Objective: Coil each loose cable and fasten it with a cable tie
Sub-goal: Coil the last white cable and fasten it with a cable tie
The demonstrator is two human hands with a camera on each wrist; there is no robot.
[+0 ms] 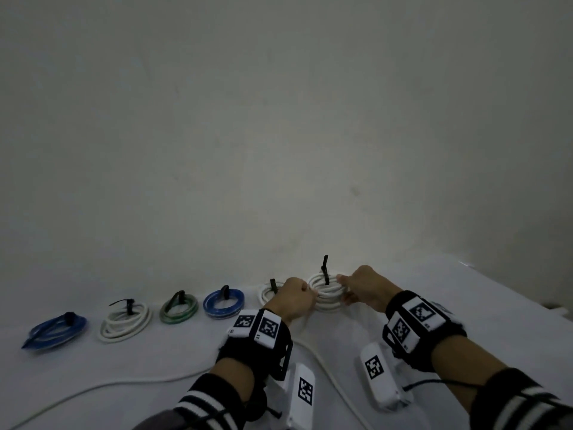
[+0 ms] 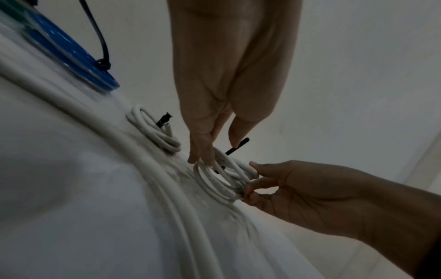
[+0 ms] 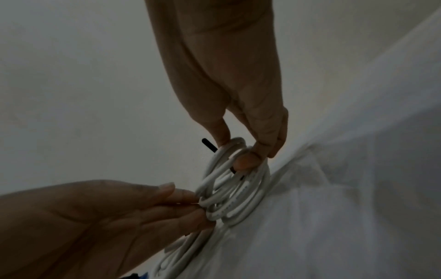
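Wrist bands: black straps with white marker blocks (image 1: 259,328) sit nearest me, on both forearms.
Table: I see a white cloth-covered surface (image 1: 124,383); its right edge (image 1: 511,299) runs diagonally away, and a plain wall rises just behind the coils.
Loose cable: one white uncoiled cable (image 1: 102,387) trails along the near left and passes under my left arm, crossing the near working space.
Finished row: to the left, along the far side, lie a blue coil (image 1: 55,332), a white coil (image 1: 125,322), a green coil (image 1: 179,308), a second blue coil (image 1: 224,302) and a small white coil (image 2: 152,130), each tied in black.
Open room: bare cloth lies right of the hands, up to the edge.
Current coil: the white coil (image 1: 325,291) sits far centre, between both hands, its black tie (image 1: 325,270) standing up.
Left hand (image 1: 293,297): fingers pinch the coil's left side.
Right hand (image 1: 367,288): thumb and fingers pinch the coil's right side.
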